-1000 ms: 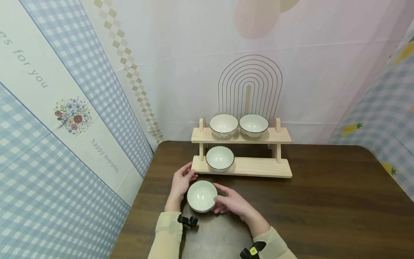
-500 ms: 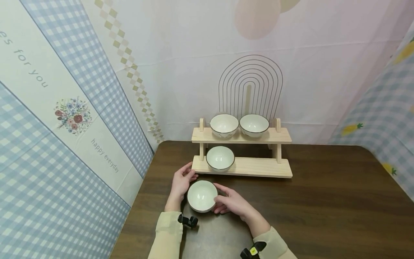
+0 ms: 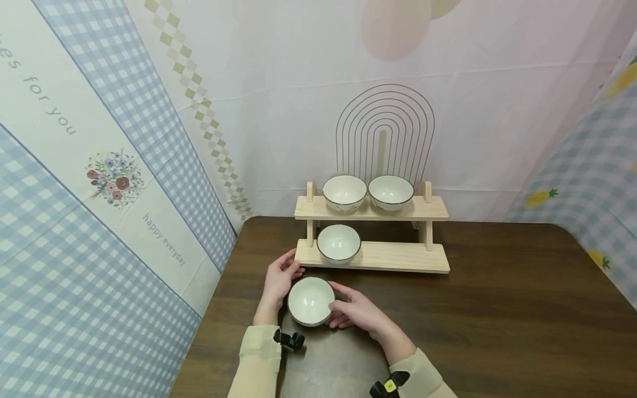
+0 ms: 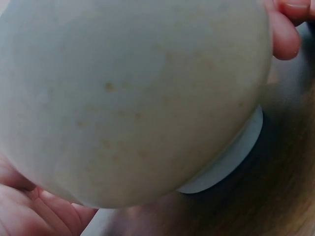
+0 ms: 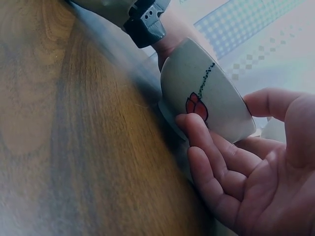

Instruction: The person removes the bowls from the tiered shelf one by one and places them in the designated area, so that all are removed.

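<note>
Pale printed cloth (image 3: 278,127) hangs behind a dark wooden table (image 3: 517,315), with blue checked fabric (image 3: 74,276) down the left side. On the table stands a light wooden two-tier rack (image 3: 398,257). Two white bowls sit side by side on its upper shelf, a left one (image 3: 344,193) and a right one (image 3: 391,192), and a third bowl (image 3: 339,243) sits toward the left of the lower shelf. One more, the near bowl (image 3: 311,301), is just in front of the rack's left part, mouth upward; I cannot tell whether its foot touches the wood. It lies to the left of the person's right hand (image 3: 359,311), which is clamped on it, thumb at the rim and fingers against the outer wall, beside a red flower (image 5: 197,107) painted there. The left hand (image 3: 276,282) is on the bowl's other side, its fingers at the rack's front left corner; whether they grip it, I cannot tell.
</note>
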### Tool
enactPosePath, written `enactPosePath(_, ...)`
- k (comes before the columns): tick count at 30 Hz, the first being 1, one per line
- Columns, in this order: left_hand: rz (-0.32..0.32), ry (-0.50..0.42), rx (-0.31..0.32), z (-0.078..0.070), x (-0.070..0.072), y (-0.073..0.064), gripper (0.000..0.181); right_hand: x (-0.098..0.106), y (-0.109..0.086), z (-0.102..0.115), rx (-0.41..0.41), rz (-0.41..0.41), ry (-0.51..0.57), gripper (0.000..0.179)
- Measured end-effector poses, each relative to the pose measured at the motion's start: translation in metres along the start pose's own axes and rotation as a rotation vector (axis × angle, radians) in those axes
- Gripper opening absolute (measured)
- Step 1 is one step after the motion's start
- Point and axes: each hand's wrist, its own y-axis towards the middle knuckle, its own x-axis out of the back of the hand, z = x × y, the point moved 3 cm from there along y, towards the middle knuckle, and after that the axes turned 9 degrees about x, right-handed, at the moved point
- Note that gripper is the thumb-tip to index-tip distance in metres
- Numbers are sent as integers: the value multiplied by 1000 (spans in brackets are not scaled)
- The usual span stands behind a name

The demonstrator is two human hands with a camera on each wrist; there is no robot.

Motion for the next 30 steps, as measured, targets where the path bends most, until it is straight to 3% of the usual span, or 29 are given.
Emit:
enactPosePath(17, 9, -5, -5, -2, 2, -2, 41, 4, -1, 2, -12, 27, -82, 74)
enactPosePath(30, 35, -5, -1, 0, 10, -5, 41, 30, -15, 19, 36, -97, -131, 55)
